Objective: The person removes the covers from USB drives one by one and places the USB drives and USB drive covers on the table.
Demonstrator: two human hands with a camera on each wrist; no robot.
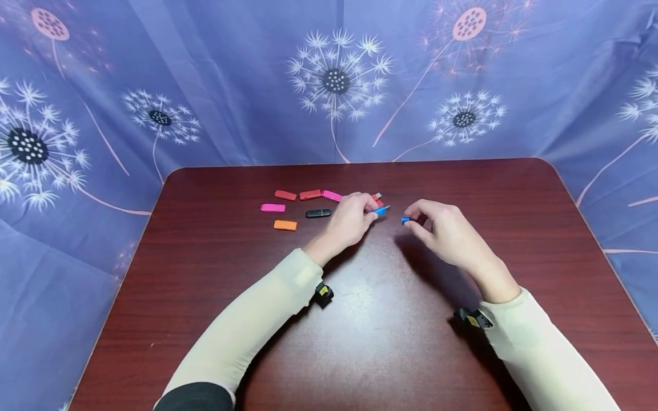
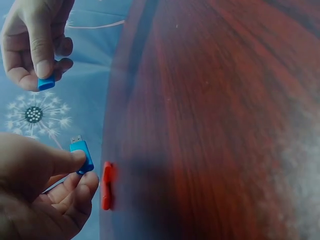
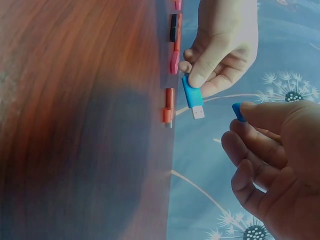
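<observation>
My left hand (image 1: 350, 220) pinches a blue USB stick (image 3: 192, 94) between thumb and fingers, its metal plug bare and pointing toward the right hand. A small blue cap (image 3: 239, 112) is pinched between the thumb and fingertips of my right hand (image 1: 444, 231). Cap and stick are held apart, with a short gap between them. Just behind the left fingers, a red USB stick (image 1: 377, 197) lies on the table with its metal plug showing; the hand partly hides it. A separate red piece, perhaps its cap (image 3: 167, 116), lies against it in the right wrist view.
Left of the left hand lie a black USB stick (image 1: 318, 213), an orange one (image 1: 285, 225), two pink ones (image 1: 273, 208) and two red ones (image 1: 285, 195). They rest on a dark red-brown table (image 1: 205, 319). A blue dandelion-print cloth (image 1: 231, 85) hangs behind its far edge.
</observation>
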